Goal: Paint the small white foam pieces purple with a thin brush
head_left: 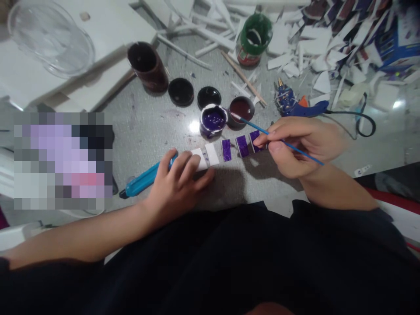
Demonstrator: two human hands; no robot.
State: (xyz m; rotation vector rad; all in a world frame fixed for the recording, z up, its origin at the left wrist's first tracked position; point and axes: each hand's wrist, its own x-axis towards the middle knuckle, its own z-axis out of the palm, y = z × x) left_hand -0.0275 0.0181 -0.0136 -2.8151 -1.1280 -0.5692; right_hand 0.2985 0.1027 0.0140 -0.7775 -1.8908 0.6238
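Note:
My right hand (303, 144) pinches a thin blue paintbrush (290, 148). The brush tip is over the rim of a small pot of dark red paint (242, 110). Beside that pot stands a white-rimmed pot of purple paint (214, 119). Below the pots runs a row of small rectangles: purple-painted pieces (242, 146) on the right and bare white pieces (211, 154) on the left. One purple piece is partly behind my right fingers. My left hand (182, 177) rests with fingers apart by the white pieces, its fingers over the end of a blue utility knife (146, 177).
Two black lids (181, 92) lie behind the pots, near a dark brown jar (147, 68). A green jar (254, 39), a wooden stick (244, 76) and a blue glue gun (303, 107) lie farther back. White offcuts (315, 39) are heaped there. A clear plastic container (50, 37) sits far left.

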